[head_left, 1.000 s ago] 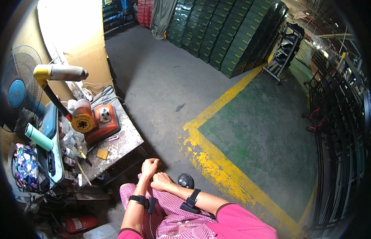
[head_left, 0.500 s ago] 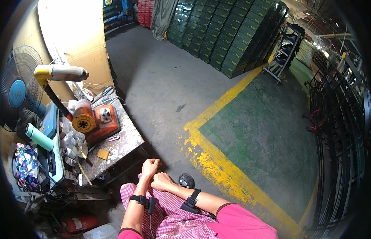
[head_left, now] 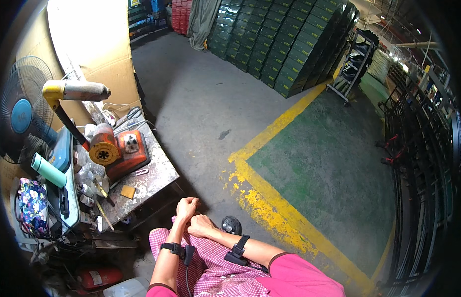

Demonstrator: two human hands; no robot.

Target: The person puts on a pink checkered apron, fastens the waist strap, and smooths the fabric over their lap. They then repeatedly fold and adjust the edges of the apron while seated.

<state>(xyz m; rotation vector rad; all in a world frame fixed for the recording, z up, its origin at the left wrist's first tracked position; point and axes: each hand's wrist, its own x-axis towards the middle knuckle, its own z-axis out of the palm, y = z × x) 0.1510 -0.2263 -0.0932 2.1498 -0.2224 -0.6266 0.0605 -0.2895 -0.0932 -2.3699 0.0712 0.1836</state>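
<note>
Over my lap, my left hand [head_left: 187,208] is closed, its bent fingers pointing right. Just below it and to its right, my right hand [head_left: 202,226] is curled into a loose fist close to the left wrist. Whatever either hand might hold is hidden by the fingers. Beneath both lies a pink checked apron [head_left: 210,257]. Black straps with small devices circle both forearms, and a grey cable hangs from the left device [head_left: 189,255]. A dark shoe [head_left: 232,225] shows beyond my right hand.
At left, a worn table [head_left: 161,173] carries an orange machine [head_left: 126,153], a yellow sponge-like block [head_left: 128,191], brushes and bottles. Beside it are a fan [head_left: 22,116] and a mint-green tumbler [head_left: 48,170]. Dark green boxes [head_left: 285,54] stand far ahead; metal racks [head_left: 423,163] line the right.
</note>
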